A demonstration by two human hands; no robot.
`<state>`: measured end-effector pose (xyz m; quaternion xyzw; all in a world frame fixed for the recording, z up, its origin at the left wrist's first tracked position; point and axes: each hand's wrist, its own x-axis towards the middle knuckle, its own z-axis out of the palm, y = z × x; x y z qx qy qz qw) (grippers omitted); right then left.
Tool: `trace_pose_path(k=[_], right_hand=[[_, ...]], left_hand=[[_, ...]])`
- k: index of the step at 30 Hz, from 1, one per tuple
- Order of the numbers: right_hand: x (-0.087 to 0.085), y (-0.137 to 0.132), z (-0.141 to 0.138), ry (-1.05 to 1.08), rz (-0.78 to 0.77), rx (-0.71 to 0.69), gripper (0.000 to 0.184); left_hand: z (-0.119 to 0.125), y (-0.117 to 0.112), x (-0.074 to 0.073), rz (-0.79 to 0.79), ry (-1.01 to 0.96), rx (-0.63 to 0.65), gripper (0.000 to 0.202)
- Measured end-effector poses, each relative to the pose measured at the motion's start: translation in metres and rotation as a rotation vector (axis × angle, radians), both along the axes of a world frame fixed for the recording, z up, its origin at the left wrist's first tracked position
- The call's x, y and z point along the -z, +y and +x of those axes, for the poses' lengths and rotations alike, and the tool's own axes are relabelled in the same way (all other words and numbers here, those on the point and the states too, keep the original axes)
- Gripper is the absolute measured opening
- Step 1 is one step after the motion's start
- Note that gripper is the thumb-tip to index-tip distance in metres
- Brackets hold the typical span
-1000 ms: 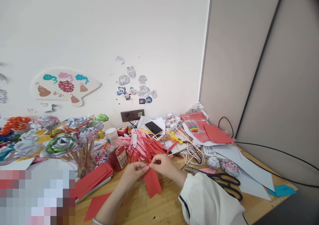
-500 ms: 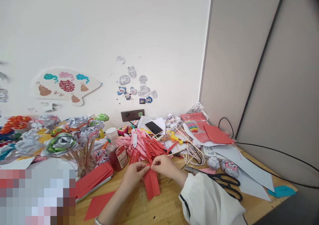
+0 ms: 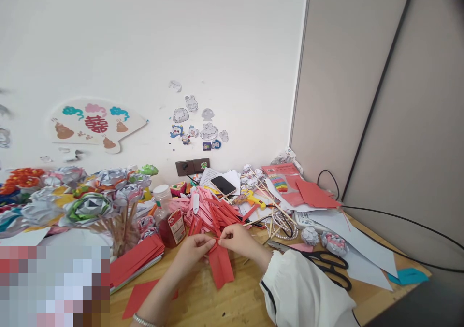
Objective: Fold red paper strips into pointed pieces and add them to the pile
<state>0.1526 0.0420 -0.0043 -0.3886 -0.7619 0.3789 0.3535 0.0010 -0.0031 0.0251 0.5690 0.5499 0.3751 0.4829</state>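
Note:
A folded strip of red paper point(image 3: 221, 266) with a crease down its length hangs toward me over the wooden table. My left hand point(image 3: 197, 248) pinches its far end from the left, thumb and fingers closed. From the right, my right hand point(image 3: 232, 239) pinches the same end, its fingertips almost touching those of the left. The fold between the fingertips is partly hidden. Just beyond the hands lies a heap of pink and red folded paper strips point(image 3: 208, 208). Another red paper sheet point(image 3: 139, 298) lies partly under my left forearm.
Black-handled scissors point(image 3: 328, 264) lie right of my sleeve. A jar of red liquid point(image 3: 166, 225) stands left of the heap, near paper flowers point(image 3: 89, 208) and stacked red paper point(image 3: 139, 259). Behind are a phone point(image 3: 224, 185), a yellow glue gun point(image 3: 255, 200) and a bead string point(image 3: 281, 225).
My left hand and forearm have shifted slightly left, showing more of the red sheet beneath. The held paper's lower end has swung a little right. Both hands still pinch it.

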Motion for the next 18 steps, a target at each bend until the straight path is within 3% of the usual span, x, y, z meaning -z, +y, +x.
trace_pose_path(k=[8,18], right_hand=[[-0.0004,0.0002,0.0008,0.018,-0.015,-0.054,0.011],[0.0003,-0.0008,0.001,0.011,-0.032,-0.07,0.009]], left_hand=[[-0.0026,0.0,0.0011,0.019,0.018,0.056,0.03],[-0.0022,0.0008,0.0037,0.184,0.203,0.104,0.028]])
